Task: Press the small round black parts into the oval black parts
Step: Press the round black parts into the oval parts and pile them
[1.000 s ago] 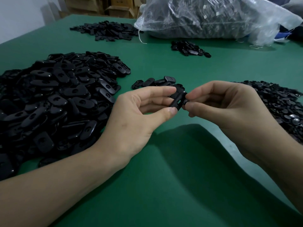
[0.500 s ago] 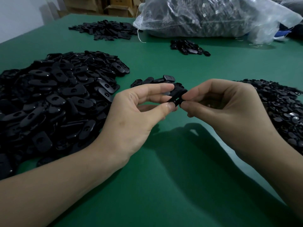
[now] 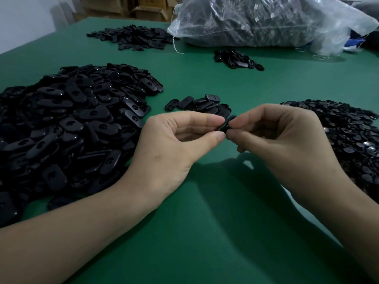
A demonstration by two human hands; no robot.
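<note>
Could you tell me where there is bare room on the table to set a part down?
Bare table lies nearest you, and in the band between the small cluster and the bag. The oval pile and round pile crowd the sides.

1. Two hands: one left hand and one right hand.
2. One oval part, pinched between both hands.
3. One big heap of oval parts on the left, far too many to count.
4. One heap of round parts on the right, also too many to count.
5. One little bunch of oval parts behind the hands; they overlap, so no sure count.
6. Two more black piles far back: a flat pile and a small pile.
7. One clear bag.
8. One green table.
</note>
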